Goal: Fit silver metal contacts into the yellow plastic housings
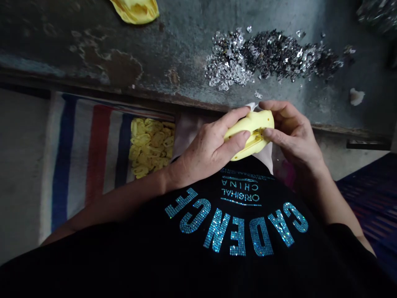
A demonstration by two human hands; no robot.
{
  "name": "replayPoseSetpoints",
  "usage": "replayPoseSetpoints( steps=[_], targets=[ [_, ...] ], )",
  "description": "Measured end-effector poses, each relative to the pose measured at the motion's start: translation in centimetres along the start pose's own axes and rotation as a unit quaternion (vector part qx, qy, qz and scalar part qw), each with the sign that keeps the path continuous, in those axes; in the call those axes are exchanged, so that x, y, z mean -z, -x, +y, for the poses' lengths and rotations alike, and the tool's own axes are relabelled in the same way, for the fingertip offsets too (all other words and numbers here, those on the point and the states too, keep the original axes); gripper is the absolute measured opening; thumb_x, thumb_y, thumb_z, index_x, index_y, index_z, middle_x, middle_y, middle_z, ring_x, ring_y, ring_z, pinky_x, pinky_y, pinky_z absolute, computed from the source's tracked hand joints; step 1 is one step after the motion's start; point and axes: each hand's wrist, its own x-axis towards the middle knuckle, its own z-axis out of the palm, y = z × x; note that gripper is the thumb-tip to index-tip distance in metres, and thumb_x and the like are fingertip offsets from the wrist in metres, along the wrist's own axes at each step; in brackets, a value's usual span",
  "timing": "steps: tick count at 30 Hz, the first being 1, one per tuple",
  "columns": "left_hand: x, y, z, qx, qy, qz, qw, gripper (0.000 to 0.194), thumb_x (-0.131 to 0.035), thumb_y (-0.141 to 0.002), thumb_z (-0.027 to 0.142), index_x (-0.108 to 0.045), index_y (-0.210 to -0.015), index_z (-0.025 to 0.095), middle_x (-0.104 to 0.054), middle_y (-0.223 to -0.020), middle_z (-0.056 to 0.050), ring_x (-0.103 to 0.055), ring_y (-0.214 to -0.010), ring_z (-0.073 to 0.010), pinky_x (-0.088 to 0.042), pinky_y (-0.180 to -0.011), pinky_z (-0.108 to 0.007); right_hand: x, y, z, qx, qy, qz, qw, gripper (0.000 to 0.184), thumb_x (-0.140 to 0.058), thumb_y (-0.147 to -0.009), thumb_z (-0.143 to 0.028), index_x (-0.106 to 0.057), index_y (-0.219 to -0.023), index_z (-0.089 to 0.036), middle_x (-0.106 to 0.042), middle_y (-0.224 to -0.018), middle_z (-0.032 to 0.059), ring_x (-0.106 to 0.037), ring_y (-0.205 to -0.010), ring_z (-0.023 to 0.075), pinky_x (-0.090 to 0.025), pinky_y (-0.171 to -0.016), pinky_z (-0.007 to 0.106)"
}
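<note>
My left hand is closed round a pale yellow hollow plastic shell, its thumb along the near side and fingers over the far side. Something white shows at the left index fingertip, perhaps a wrap. My right hand grips the shell's right end. The right thumb presses at a slot in its side, and the other fingers curl behind. Whether a small part is under that thumb I cannot tell. Just beyond my hands, a heap of small shiny metal pieces lies on the worn grey metal table.
A box of yellow plastic parts stands lower left, beside striped woven sheeting. On the table are a yellow item, a white scrap and a clear plastic bag. A dark blue crate is at the right.
</note>
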Motion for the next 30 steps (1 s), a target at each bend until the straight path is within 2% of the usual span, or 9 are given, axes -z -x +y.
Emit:
replayPoseSetpoints(
  steps=[4,7,13,16,19,21,23,26,30],
  targets=[
    [0.1,0.1,0.0,-0.022,-0.034,-0.006,0.999,0.053,-0.062,-0.117,0.045,-0.066,-0.163,0.018,-0.080,-0.152,-0.011,-0.080,-0.134,-0.0322,-0.068,-0.117,-0.046,0.0,0.0,0.0,0.002,0.017,0.000,1.000,0.061,-0.098,-0.088,-0.059,-0.076,-0.140,-0.035,-0.083,-0.131,0.0033,-0.080,-0.120,0.0291,-0.074,-0.101,0.049],
    [0.0,0.1,0.2,-0.047,-0.111,-0.002,0.993,0.054,-0.059,-0.116,0.038,-0.063,-0.164,0.014,-0.080,-0.153,-0.012,-0.082,-0.128,-0.0296,-0.069,-0.111,-0.041,0.1,0.0,0.0,0.001,0.047,-0.007,0.999,0.062,-0.098,-0.089,-0.058,-0.076,-0.142,-0.035,-0.082,-0.127,0.0027,-0.079,-0.112,0.0269,-0.073,-0.095,0.045],
    [-0.7,0.0,1.0,-0.077,-0.235,-0.026,0.969,0.062,-0.050,-0.115,0.036,-0.054,-0.171,0.008,-0.087,-0.124,-0.014,-0.086,-0.099,-0.0285,-0.070,-0.092,-0.041,0.0,-0.1,0.4,0.051,0.133,0.023,0.989,0.073,-0.096,-0.086,-0.069,-0.073,-0.146,-0.034,-0.078,-0.136,0.0059,-0.076,-0.112,0.0289,-0.072,-0.095,0.046],
    [-0.5,0.1,1.6,-0.063,-0.179,-0.069,0.979,0.074,-0.066,-0.111,0.040,-0.047,-0.177,0.014,-0.086,-0.115,-0.010,-0.084,-0.094,-0.0276,-0.068,-0.084,-0.039,-0.4,0.5,1.1,0.086,0.135,0.050,0.986,0.076,-0.090,-0.088,-0.074,-0.069,-0.151,-0.036,-0.076,-0.136,0.0070,-0.076,-0.118,0.0329,-0.071,-0.099,0.052],
    [0.2,0.2,2.0,-0.013,-0.061,-0.133,0.989,0.100,-0.091,-0.097,0.046,-0.042,-0.182,0.025,-0.079,-0.093,0.000,-0.077,-0.077,-0.0232,-0.063,-0.069,-0.034,-0.7,1.5,1.9,0.134,0.119,0.093,0.979,0.071,-0.085,-0.091,-0.076,-0.066,-0.151,-0.044,-0.075,-0.137,0.0081,-0.074,-0.125,0.0384,-0.069,-0.103,0.059],
    [0.5,0.1,2.2,0.013,-0.014,-0.162,0.987,0.107,-0.100,-0.089,0.045,-0.047,-0.180,0.030,-0.074,-0.089,0.002,-0.072,-0.073,-0.0215,-0.061,-0.066,-0.033,-0.6,2.1,2.5,0.155,0.123,0.120,0.973,0.070,-0.083,-0.089,-0.078,-0.064,-0.150,-0.050,-0.075,-0.135,0.0092,-0.072,-0.127,0.0422,-0.067,-0.107,0.064],
    [0.6,-0.1,2.2,0.020,-0.008,-0.174,0.985,0.104,-0.103,-0.084,0.045,-0.055,-0.176,0.028,-0.074,-0.091,0.001,-0.071,-0.076,-0.0217,-0.061,-0.067,-0.034,-0.3,2.6,3.0,0.155,0.145,0.136,0.968,0.076,-0.081,-0.083,-0.085,-0.062,-0.149,-0.053,-0.075,-0.134,0.0106,-0.071,-0.126,0.0465,-0.064,-0.110,0.071],
    [0.5,-0.3,1.9,-0.021,-0.019,-0.171,0.985,0.097,-0.105,-0.082,0.048,-0.066,-0.167,0.019,-0.079,-0.104,-0.005,-0.074,-0.084,-0.0237,-0.064,-0.073,-0.036,0.2,3.0,3.7,0.152,0.176,0.154,0.960,0.085,-0.076,-0.077,-0.094,-0.058,-0.149,-0.054,-0.074,-0.132,0.0123,-0.071,-0.124,0.0497,-0.061,-0.111,0.078],
    [-0.1,-0.6,0.8,-0.124,-0.015,-0.138,0.983,0.087,-0.106,-0.082,0.051,-0.076,-0.154,0.013,-0.085,-0.122,-0.013,-0.080,-0.099,-0.0283,-0.068,-0.088,-0.040,0.3,2.9,3.9,0.193,0.178,0.165,0.951,0.079,-0.076,-0.083,-0.088,-0.058,-0.152,-0.054,-0.072,-0.130,0.0114,-0.073,-0.119,0.0466,-0.064,-0.107,0.075]
  ],
)
